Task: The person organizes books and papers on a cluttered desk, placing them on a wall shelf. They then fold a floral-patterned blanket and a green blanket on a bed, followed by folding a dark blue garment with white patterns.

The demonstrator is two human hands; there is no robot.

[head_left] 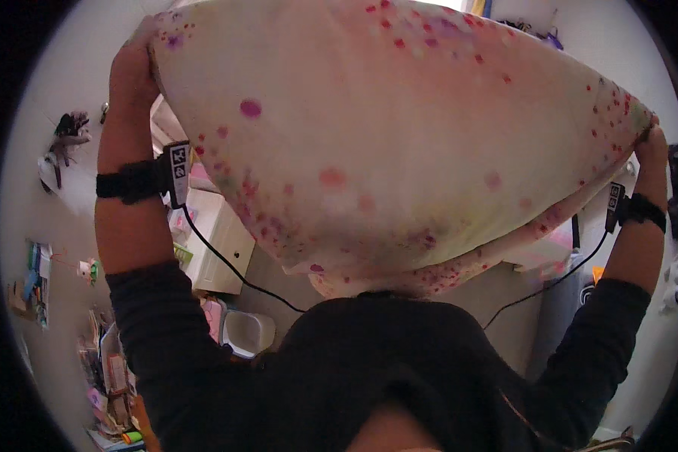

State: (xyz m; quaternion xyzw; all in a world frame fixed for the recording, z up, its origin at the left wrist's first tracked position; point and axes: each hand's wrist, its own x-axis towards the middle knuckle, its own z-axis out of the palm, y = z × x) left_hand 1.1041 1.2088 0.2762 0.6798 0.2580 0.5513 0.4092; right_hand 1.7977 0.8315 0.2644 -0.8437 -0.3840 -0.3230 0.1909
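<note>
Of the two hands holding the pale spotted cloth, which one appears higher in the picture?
The left hand, at the left side of the pale spotted cloth: it appears near the picture's top, while the right hand, at the opposite side, appears lower.

Wide fisheye view from the wearer's head, upright, facing down and forward
I look from close above the black top (pixel 407 343) at the lower edge; the patterned cloth (pixel 407 135) spans my near middle, the white cabinet (pixel 217 248) stands farther off at left, and my view darkens toward its left and right rims.
</note>
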